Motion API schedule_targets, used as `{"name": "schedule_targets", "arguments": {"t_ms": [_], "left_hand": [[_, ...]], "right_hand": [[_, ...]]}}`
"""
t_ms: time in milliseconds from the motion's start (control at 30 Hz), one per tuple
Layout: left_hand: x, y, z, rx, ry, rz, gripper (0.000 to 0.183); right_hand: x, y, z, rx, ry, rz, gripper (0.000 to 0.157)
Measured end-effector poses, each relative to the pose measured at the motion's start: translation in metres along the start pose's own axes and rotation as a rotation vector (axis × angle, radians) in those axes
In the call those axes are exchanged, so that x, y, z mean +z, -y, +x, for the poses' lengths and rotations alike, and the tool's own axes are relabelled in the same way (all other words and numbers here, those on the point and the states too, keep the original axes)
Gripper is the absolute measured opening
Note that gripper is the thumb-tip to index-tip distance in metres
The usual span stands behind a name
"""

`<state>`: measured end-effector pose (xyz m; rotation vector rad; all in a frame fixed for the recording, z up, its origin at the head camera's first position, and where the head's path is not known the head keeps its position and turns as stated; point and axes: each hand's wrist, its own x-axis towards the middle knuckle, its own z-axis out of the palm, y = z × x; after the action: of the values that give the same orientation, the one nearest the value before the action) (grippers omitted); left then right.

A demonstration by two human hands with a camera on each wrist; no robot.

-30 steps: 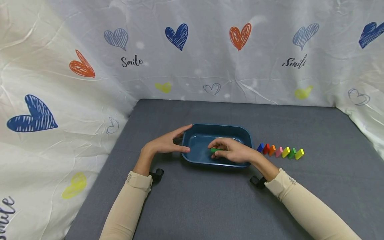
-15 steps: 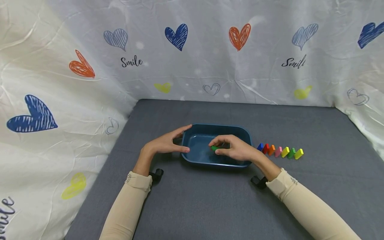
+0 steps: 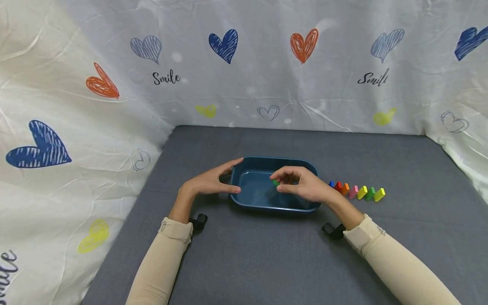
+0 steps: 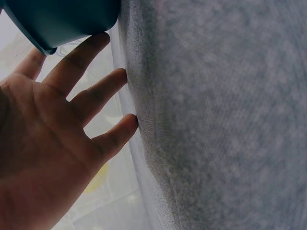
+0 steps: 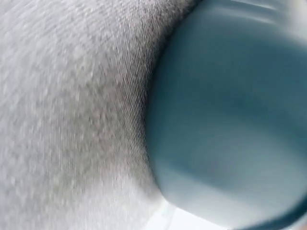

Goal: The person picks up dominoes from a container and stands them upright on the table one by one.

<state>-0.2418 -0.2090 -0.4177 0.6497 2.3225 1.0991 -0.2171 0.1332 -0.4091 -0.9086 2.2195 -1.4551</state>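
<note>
A dark blue rectangular tray (image 3: 253, 188) with raised walls sits on the grey cloth. My left hand (image 3: 207, 181) is at its left end, thumb and forefinger spread along the rim. In the left wrist view, the fingers of that hand (image 4: 53, 115) are extended, one fingertip right at the tray's outer wall (image 4: 72, 24). Over the tray's right half, my right hand (image 3: 305, 184) pinches a small green domino block (image 3: 275, 182) between thumb and fingers, which mostly cover it. The right wrist view shows just the tray's outside (image 5: 216, 129) and cloth, slightly blurred.
Right of the tray stands a row of several coloured domino blocks (image 3: 353, 192), spaced closely; the right hand and wrist partly cover the blue one (image 3: 331, 183). A grey cloth (image 3: 267, 258) covers the table. Behind it hangs a white curtain (image 3: 259, 76) printed with hearts.
My right hand has risen and shifted slightly right, away from the tray's floor, with the green domino block still pinched. The left hand and the tray have stayed in place.
</note>
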Motion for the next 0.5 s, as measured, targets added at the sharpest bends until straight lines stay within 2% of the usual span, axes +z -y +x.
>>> {"name": "schedule_targets", "arguments": {"t_ms": [300,500], "left_hand": [[0.000,-0.002,0.000,0.011,0.003,0.002,0.094],[0.000,-0.002,-0.001,0.012,0.000,0.002,0.095]], "right_hand": [[-0.018,0.009,-0.025,0.032,-0.131,0.050,0.033],[-0.038,0.007,-0.051,0.074,-0.230,0.040,0.033]]}}
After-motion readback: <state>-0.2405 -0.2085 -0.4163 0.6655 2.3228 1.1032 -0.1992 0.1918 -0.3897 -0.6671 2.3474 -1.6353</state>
